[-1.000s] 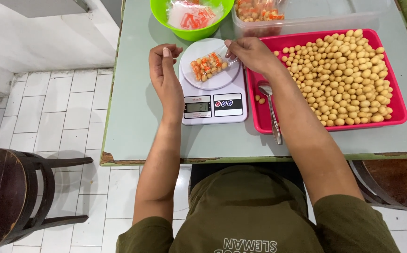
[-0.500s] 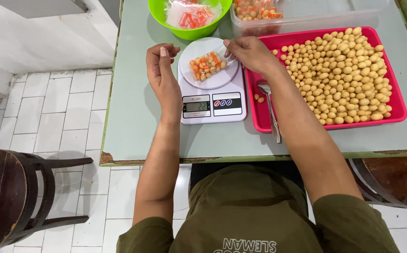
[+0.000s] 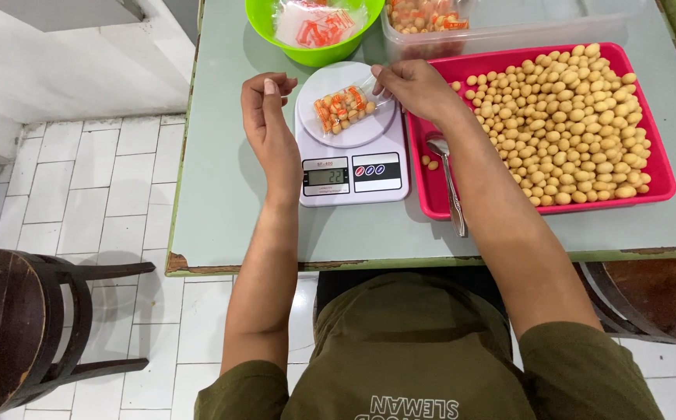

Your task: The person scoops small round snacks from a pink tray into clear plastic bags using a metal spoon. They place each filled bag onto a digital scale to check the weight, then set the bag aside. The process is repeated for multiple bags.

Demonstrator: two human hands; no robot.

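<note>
A small clear bag of tan snack balls [image 3: 343, 108] lies on the round plate of a white kitchen scale [image 3: 351, 162]. My right hand [image 3: 414, 86] pinches the open end of that bag at the plate's right edge. My left hand [image 3: 266, 109] rests loosely curled on the table just left of the scale, holding nothing. A red tray [image 3: 662, 185] full of the same snack balls sits to the right, with a metal spoon [image 3: 446, 179] lying along its left side.
A green bowl [image 3: 312, 53] with empty small bags stands behind the scale. A clear box [image 3: 509, 31] holding filled bags sits behind the tray. The pale green table [image 3: 221, 194] ends at a worn front edge. A dark wooden stool [image 3: 11, 327] stands at lower left.
My left hand has drawn slightly away from the scale plate and curled. My right hand stays at the bag's open end on the plate.
</note>
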